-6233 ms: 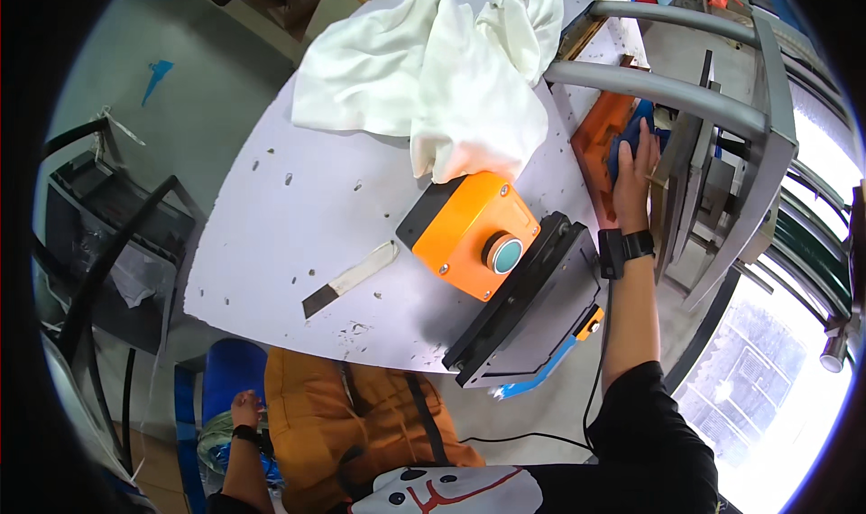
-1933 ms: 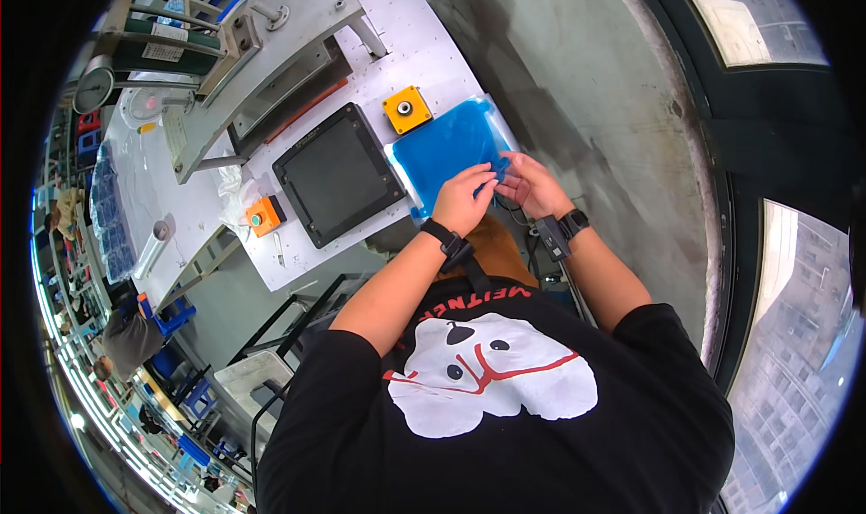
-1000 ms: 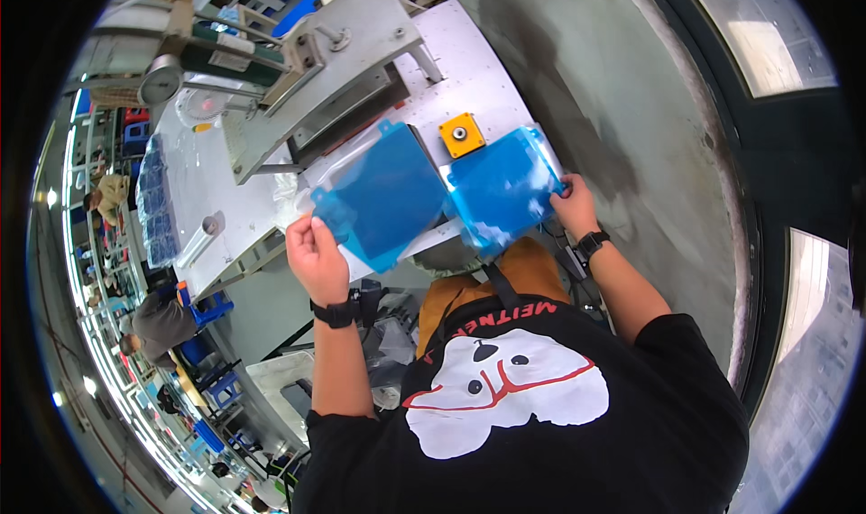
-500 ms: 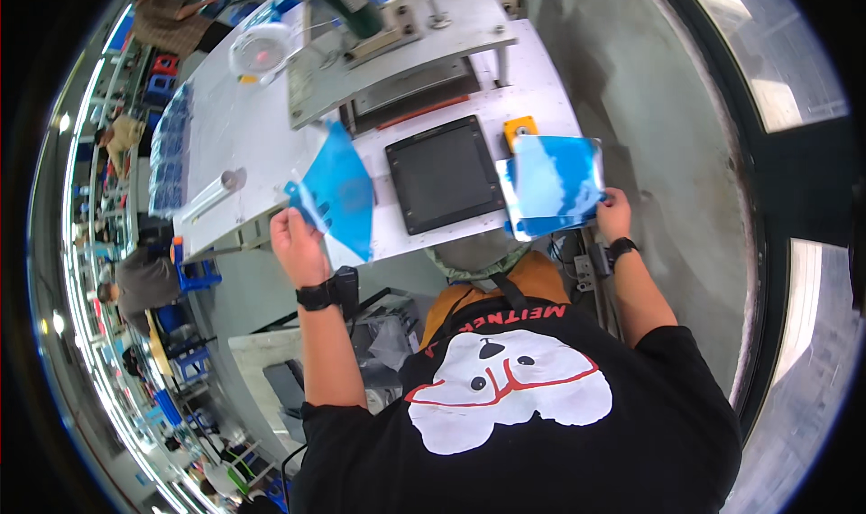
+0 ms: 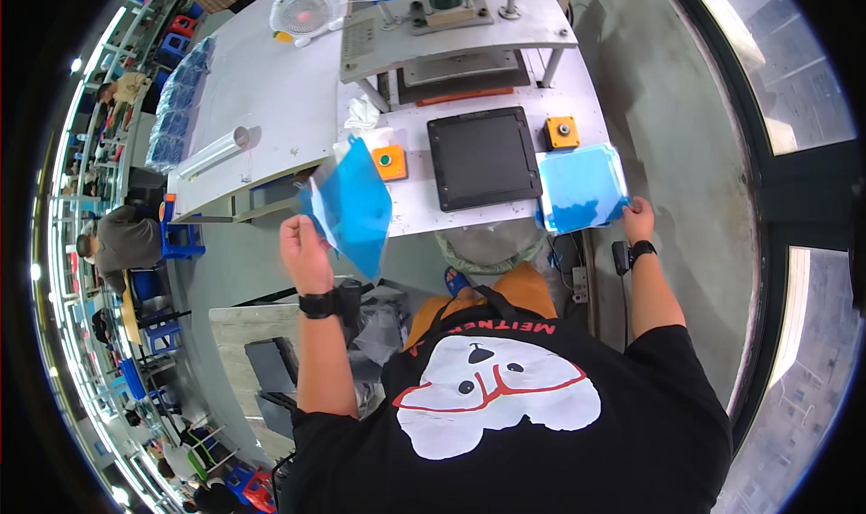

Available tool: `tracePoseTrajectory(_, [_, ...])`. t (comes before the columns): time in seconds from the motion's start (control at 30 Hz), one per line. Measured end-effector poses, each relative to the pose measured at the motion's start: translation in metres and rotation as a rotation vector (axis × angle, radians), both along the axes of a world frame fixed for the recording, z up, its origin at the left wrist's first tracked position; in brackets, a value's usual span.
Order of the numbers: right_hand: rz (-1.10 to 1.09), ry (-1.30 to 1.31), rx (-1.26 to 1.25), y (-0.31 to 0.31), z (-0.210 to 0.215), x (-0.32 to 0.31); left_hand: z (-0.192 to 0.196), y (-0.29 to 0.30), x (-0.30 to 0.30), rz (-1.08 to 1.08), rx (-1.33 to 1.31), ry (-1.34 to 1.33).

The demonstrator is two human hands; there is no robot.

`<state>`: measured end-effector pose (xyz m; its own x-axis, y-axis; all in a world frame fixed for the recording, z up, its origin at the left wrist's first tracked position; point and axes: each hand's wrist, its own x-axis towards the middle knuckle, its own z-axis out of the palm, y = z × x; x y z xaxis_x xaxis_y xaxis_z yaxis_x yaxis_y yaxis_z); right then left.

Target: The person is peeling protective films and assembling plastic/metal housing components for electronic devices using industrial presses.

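My left hand (image 5: pixel 305 251) is closed on a translucent blue film sheet (image 5: pixel 363 209) by its left edge. The sheet hangs tilted at the table's front edge, left of a flat black square plate (image 5: pixel 483 160). At the right, my right hand (image 5: pixel 638 218) pinches the near right corner of a square blue film-covered panel (image 5: pixel 577 176). Its surface shows light and dark blue patches, and its left edge lies close to the black plate. Both hands are apart from the black plate, which lies flat on the white table.
A metal press (image 5: pixel 460 41) stands behind the plate. A yellow box with a green button (image 5: pixel 388 162) and another yellow button box (image 5: pixel 561 133) flank the plate. A white fan (image 5: pixel 307 13), a clear roll (image 5: pixel 214 153) and bagged stacks (image 5: pixel 180 108) occupy the left table. People sit far left.
The whole view has shifted. Relative to the black plate, my left hand's sheet has moved left and nearer, uncovering the green-button box. The right panel has come nearer, clear of the other yellow box.
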<state>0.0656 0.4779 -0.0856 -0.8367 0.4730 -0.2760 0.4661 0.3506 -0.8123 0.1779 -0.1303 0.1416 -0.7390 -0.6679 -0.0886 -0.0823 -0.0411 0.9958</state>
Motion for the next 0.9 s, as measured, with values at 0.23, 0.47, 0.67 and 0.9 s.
tracePoseTrajectory(0.23, [-0.057, 0.058, 0.974, -0.033, 0.015, 0.013, -0.009, 0.008, 0.033, -0.066, -0.079, 0.052])
tracePoseTrajectory(0.47, [0.634, -0.262, -0.824, -0.306, 0.229, 0.076, 0.014, 0.053, 0.047, -0.297, -0.810, 0.309])
tracePoseTrajectory(0.67, [0.697, -0.401, -1.063, -0.380, 0.261, 0.096, 0.013, 0.072, 0.061, -0.554, -0.853, 0.156])
tracePoseTrajectory(0.9, [0.718, -0.315, -1.141, -0.385, 0.240, 0.120, -0.001, 0.061, 0.084, -0.520, -0.745, 0.217])
